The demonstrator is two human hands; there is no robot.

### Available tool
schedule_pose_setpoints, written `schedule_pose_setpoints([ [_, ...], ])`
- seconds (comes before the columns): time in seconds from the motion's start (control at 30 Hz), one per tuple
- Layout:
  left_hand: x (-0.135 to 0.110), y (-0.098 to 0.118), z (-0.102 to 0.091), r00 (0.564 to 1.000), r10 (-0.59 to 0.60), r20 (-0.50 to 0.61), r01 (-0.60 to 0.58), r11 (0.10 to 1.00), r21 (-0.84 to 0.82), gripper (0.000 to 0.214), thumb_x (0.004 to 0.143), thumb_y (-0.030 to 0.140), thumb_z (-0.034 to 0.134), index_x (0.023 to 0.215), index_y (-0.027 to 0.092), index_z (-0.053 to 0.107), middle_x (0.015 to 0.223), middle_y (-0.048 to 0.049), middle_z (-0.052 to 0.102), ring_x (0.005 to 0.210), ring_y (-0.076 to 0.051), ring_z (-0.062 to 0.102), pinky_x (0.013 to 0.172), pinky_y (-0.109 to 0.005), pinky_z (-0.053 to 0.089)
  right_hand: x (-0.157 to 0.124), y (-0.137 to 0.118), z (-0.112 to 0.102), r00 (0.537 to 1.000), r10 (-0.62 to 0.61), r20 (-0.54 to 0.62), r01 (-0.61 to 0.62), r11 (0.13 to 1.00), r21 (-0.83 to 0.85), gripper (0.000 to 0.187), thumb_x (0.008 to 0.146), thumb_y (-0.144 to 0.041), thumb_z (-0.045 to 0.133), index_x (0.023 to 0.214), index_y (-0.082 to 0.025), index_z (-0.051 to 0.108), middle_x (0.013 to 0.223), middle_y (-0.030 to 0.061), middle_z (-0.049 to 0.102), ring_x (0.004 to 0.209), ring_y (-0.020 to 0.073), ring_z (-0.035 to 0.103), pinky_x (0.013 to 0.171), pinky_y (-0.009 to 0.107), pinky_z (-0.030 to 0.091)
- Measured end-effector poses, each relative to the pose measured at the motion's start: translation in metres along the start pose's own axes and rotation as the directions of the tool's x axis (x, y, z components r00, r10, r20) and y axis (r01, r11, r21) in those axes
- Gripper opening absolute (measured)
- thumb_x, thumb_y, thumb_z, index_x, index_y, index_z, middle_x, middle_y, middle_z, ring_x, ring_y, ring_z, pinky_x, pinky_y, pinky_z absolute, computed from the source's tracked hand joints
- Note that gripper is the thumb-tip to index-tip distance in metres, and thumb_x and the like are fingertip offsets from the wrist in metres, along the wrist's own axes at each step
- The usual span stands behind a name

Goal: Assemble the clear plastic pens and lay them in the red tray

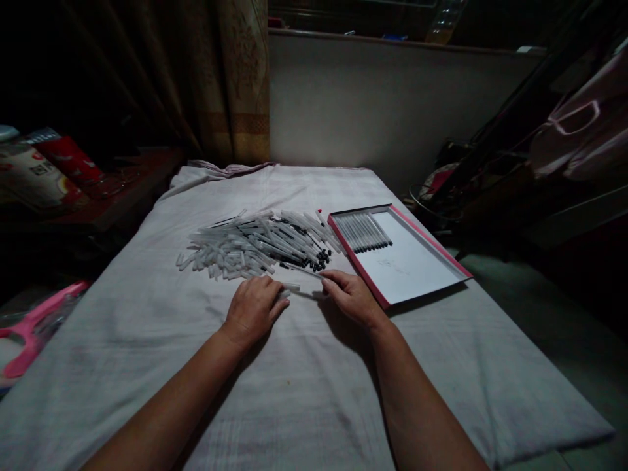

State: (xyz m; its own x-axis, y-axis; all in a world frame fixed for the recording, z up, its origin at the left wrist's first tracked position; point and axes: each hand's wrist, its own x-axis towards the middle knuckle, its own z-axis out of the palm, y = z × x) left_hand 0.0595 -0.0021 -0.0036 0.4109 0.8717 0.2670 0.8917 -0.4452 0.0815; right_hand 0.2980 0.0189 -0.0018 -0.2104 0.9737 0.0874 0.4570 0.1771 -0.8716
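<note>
My left hand (256,302) is closed around a short translucent pen part (293,287), whose end sticks out to the right past the fingers. Between the thumb and fingers of my right hand (349,294) is a thin pen refill (307,271), slanting up and left. Just beyond both hands lies a heap of loose pen parts: pale translucent pen caps (223,259) on the left, long clear barrels and refills (284,239) in the middle, and small black plugs (322,260) at the right edge. Fine details are blurred in the dim light.
Right of the heap rests a shallow box lid (360,267) with red sides, holding a row of pens (364,231) at its far left. A pale cloth (304,379) covers the table. A pink plastic object (34,324) is at the left edge; a curtain (240,78) hangs behind.
</note>
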Motion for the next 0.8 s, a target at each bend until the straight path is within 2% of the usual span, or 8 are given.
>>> schedule_pose_setpoints([
  [0.13, 0.003, 0.0, -0.002, 0.998, -0.027, 0.058, 0.029, 0.999, -0.034, 0.015, 0.093, 0.032, 0.056, 0.087, 0.02, 0.062, 0.089, -0.0081, 0.067, 0.085, -0.025, 0.063, 0.076, -0.036, 0.046, 0.001, 0.0, 0.005, 1.0, 0.014, -0.008, -0.013, 0.999, 0.035, 0.027, 0.087, -0.031, 0.051, 0.1, -0.016, 0.069, 0.074, 0.0021, 0.069, 0.07, 0.0173, 0.063, 0.071, 0.028, 0.049],
  [0.27, -0.008, -0.011, -0.006, 0.979, -0.192, 0.068, 0.203, 0.917, -0.343, 0.017, 0.092, 0.035, 0.052, 0.094, 0.021, 0.062, 0.091, -0.0071, 0.069, 0.087, -0.024, 0.064, 0.078, -0.036, 0.049, -0.001, -0.003, 0.01, 0.998, -0.043, -0.049, 0.043, 0.999, 0.007, 0.022, 0.083, -0.029, 0.052, 0.092, -0.019, 0.068, 0.075, 0.0003, 0.068, 0.073, 0.0168, 0.062, 0.07, 0.026, 0.047],
  [0.33, -0.016, -0.018, -0.005, 0.94, -0.335, 0.063, 0.31, 0.762, -0.568, 0.026, 0.091, 0.04, 0.05, 0.104, 0.022, 0.063, 0.091, -0.0056, 0.069, 0.082, -0.022, 0.066, 0.077, -0.035, 0.051, -0.002, -0.006, 0.016, 0.996, -0.074, -0.045, 0.074, 0.997, -0.008, 0.023, 0.082, -0.028, 0.051, 0.092, -0.019, 0.07, 0.077, 0.0011, 0.07, 0.075, 0.0177, 0.064, 0.072, 0.027, 0.048],
  [0.4, -0.022, -0.022, -0.005, 0.872, -0.47, 0.136, 0.389, 0.498, -0.775, 0.038, 0.09, 0.048, 0.052, 0.114, 0.02, 0.062, 0.085, -0.0036, 0.068, 0.071, -0.018, 0.065, 0.066, -0.031, 0.052, -0.005, -0.01, 0.022, 0.995, -0.1, -0.02, 0.1, 0.995, 0.009, 0.027, 0.083, -0.025, 0.05, 0.096, -0.018, 0.073, 0.08, 0.0025, 0.072, 0.077, 0.0187, 0.066, 0.075, 0.028, 0.049],
  [0.47, -0.024, -0.025, -0.005, 0.81, -0.536, 0.238, 0.407, 0.221, -0.886, 0.047, 0.085, 0.056, 0.057, 0.115, 0.019, 0.06, 0.082, -0.0021, 0.066, 0.06, -0.014, 0.06, 0.051, -0.025, 0.047, -0.007, -0.015, 0.029, 0.991, -0.132, 0.006, 0.132, 0.99, 0.046, 0.03, 0.084, -0.024, 0.05, 0.099, -0.017, 0.075, 0.082, 0.0039, 0.074, 0.077, 0.0188, 0.067, 0.074, 0.029, 0.05],
  [0.53, -0.024, -0.025, -0.007, 0.777, -0.554, 0.3, 0.382, 0.036, -0.923, 0.053, 0.078, 0.059, 0.066, 0.111, 0.019, 0.059, 0.083, -0.0013, 0.067, 0.054, -0.011, 0.056, 0.043, -0.021, 0.042, -0.01, -0.018, 0.035, 0.986, -0.163, 0.027, 0.16, 0.984, 0.072, 0.032, 0.086, -0.026, 0.05, 0.1, -0.015, 0.076, 0.078, 0.0041, 0.074, 0.07, 0.0173, 0.066, 0.069, 0.027, 0.05],
  [0.63, -0.022, -0.025, -0.011, 0.754, -0.561, 0.341, 0.35, -0.096, -0.932, 0.055, 0.07, 0.057, 0.076, 0.104, 0.018, 0.057, 0.083, -0.0012, 0.069, 0.055, -0.01, 0.058, 0.042, -0.019, 0.041, -0.013, -0.02, 0.04, 0.982, -0.184, 0.033, 0.181, 0.98, 0.077, 0.032, 0.088, -0.031, 0.054, 0.1, -0.013, 0.077, 0.065, 0.0021, 0.069, 0.055, 0.0135, 0.059, 0.056, 0.024, 0.046],
  [0.8, -0.021, -0.022, -0.015, 0.75, -0.546, 0.374, 0.355, -0.145, -0.923, 0.054, 0.068, 0.054, 0.079, 0.101, 0.019, 0.056, 0.084, -0.0011, 0.069, 0.059, -0.012, 0.062, 0.04, -0.017, 0.041, -0.015, -0.019, 0.043, 0.978, -0.206, 0.003, 0.206, 0.976, 0.074, 0.029, 0.088, -0.031, 0.056, 0.096, -0.013, 0.078, 0.065, 0.0031, 0.071, 0.056, 0.014, 0.063, 0.057, 0.023, 0.048],
])
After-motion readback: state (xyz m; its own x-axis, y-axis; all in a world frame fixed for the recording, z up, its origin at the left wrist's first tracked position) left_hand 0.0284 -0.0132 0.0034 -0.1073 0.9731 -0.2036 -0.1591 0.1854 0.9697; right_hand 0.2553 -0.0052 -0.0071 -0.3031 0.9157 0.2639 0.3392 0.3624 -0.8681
